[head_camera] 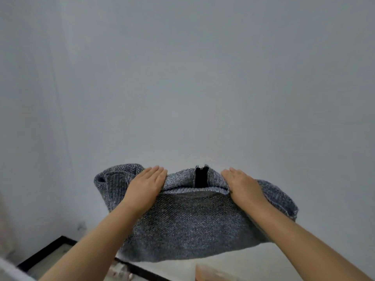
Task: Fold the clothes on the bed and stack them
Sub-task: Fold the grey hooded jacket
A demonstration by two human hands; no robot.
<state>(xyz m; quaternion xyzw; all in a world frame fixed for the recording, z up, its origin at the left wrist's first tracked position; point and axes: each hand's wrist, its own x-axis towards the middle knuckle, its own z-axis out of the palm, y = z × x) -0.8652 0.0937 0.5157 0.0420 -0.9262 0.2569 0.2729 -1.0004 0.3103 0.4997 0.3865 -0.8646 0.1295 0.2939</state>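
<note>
A grey-blue knit sweater (188, 226) is held up in the air in front of me, its body sagging toward me and its collar edge with a black strip (200, 177) on the far side. My left hand (146, 187) lies on the left shoulder part with fingers straight on top, and the thumb is hidden under the fabric. My right hand (241, 185) holds the right shoulder part the same way. Knit bunches out past both hands. The bed is not in view.
A plain grey-white wall (182, 78) fills most of the view. Low at the left lies a black-framed flat surface (50, 254). A tan object (213, 274) peeks in at the bottom edge, too blurred to identify.
</note>
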